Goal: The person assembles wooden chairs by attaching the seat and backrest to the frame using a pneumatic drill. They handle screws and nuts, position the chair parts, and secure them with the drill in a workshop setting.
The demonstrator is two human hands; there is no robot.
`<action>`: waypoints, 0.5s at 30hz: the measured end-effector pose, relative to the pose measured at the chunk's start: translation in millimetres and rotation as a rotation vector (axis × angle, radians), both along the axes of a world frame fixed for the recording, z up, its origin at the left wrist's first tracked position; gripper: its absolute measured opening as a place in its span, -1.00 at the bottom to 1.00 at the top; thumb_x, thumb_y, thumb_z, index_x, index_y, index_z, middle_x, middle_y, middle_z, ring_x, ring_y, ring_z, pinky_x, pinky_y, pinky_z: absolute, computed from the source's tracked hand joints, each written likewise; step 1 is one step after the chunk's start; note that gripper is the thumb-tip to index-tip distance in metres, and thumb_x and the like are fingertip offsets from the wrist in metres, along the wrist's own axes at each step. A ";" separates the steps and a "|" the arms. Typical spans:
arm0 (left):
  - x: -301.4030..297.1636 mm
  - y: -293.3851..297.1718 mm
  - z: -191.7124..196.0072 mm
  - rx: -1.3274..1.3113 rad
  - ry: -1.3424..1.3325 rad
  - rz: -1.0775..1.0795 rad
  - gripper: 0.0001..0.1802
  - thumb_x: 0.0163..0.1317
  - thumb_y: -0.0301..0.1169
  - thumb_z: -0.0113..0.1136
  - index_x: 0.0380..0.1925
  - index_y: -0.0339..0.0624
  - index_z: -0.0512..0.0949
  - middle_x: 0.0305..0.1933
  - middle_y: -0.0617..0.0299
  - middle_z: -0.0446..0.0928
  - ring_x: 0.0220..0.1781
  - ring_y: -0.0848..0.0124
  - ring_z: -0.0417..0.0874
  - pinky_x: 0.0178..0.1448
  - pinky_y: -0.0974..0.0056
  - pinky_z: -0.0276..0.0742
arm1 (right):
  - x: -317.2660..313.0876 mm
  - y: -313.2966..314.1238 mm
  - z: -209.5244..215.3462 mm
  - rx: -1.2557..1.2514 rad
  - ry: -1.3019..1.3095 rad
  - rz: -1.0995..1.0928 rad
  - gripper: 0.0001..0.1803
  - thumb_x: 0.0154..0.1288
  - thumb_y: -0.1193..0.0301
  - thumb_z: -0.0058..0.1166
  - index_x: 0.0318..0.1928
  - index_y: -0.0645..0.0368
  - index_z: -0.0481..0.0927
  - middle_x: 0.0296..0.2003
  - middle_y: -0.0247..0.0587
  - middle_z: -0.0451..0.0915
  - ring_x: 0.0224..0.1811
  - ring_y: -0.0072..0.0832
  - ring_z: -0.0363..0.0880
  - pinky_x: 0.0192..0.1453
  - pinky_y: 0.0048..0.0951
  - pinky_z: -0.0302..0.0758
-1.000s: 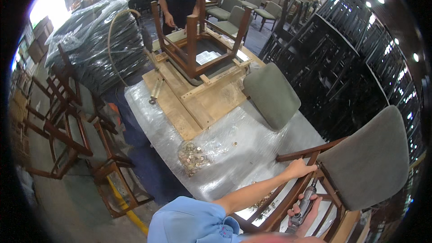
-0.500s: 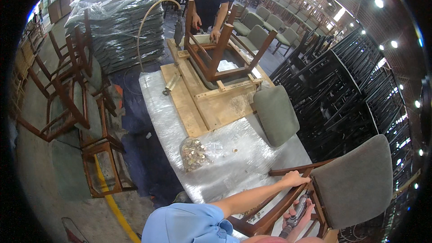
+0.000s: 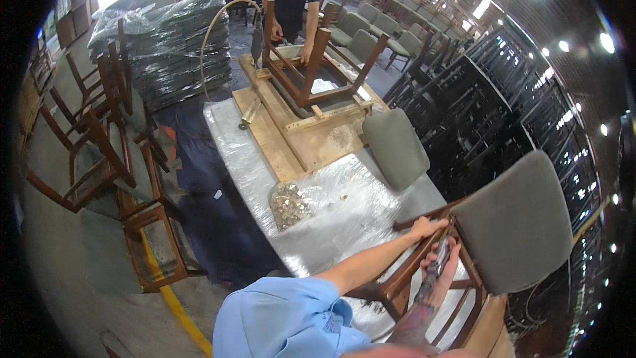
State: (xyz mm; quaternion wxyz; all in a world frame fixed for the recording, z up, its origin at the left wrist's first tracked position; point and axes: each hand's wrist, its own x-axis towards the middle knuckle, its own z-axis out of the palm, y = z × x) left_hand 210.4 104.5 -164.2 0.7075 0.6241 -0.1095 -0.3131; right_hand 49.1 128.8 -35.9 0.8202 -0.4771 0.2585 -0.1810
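Observation:
A brown wooden chair (image 3: 397,286) with a grey padded backrest (image 3: 513,225) lies tipped on the wrapped table in front of me. My left hand (image 3: 429,227) grips the chair's frame where a rail meets the backrest, its fingers closed at the joint. Just below it, my right hand (image 3: 442,264) wraps around a grey, cylindrical inline power screwdriver (image 3: 434,270). The tool's front end points up at that same joint, close to my left fingers. Whether its tip touches a screw is too small to tell.
A clear bag of small hardware (image 3: 289,207) and a loose grey cushion (image 3: 396,149) lie on the table (image 3: 318,242). Beyond, a person (image 3: 290,0) handles an upturned chair frame (image 3: 311,86) on a wooden jig (image 3: 291,152). Stacked chairs (image 3: 109,139) stand left, black frames (image 3: 474,113) right.
The view has shifted, and the chair with both my hands sits higher in it. The screwdriver has come closer to my left hand at the joint. The other person's hands have moved slightly.

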 end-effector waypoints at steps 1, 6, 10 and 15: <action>-3.5 -1.6 -0.7 -0.007 0.058 -0.055 0.17 -0.14 0.45 0.25 0.07 -0.57 0.53 0.11 -0.30 0.58 0.16 0.00 0.63 0.18 0.13 0.52 | -1.9 -2.1 1.8 0.011 0.010 -0.018 -0.55 0.52 -0.15 -0.24 0.12 -0.15 0.41 -0.34 -0.35 0.55 -0.59 -0.58 0.48 -0.64 -0.50 0.42; 49.6 12.4 -91.9 -0.417 0.662 0.203 -0.34 0.22 0.19 -0.01 -0.30 -0.29 0.60 -0.55 0.04 0.51 -0.54 0.16 0.49 -0.44 0.09 0.44 | -19.7 -0.5 25.2 0.030 -0.056 0.225 -0.57 0.56 -0.10 -0.30 0.08 -0.11 0.44 -0.31 -0.30 0.55 -0.60 -0.57 0.51 -0.63 -0.49 0.49; 55.8 83.6 -115.0 -0.540 0.791 0.614 -0.77 0.24 -0.31 -0.08 -0.59 -0.06 0.34 -0.68 0.26 0.20 -0.62 0.36 0.29 -0.61 0.18 0.23 | -81.1 -12.3 36.9 0.083 -0.059 0.309 -0.58 0.59 -0.04 -0.32 0.03 -0.04 0.47 -0.25 -0.21 0.54 -0.62 -0.55 0.52 -0.65 -0.50 0.48; 28.4 124.1 -3.9 -0.523 0.589 0.665 -0.87 0.16 -0.57 -0.13 -0.51 -0.17 0.38 -0.50 0.14 0.35 -0.43 0.25 0.47 -0.34 0.15 0.55 | -153.7 -43.5 35.4 -0.002 -0.126 0.331 -0.60 0.61 0.01 -0.34 0.00 0.02 0.43 -0.20 -0.17 0.53 -0.67 -0.53 0.49 -0.67 -0.48 0.46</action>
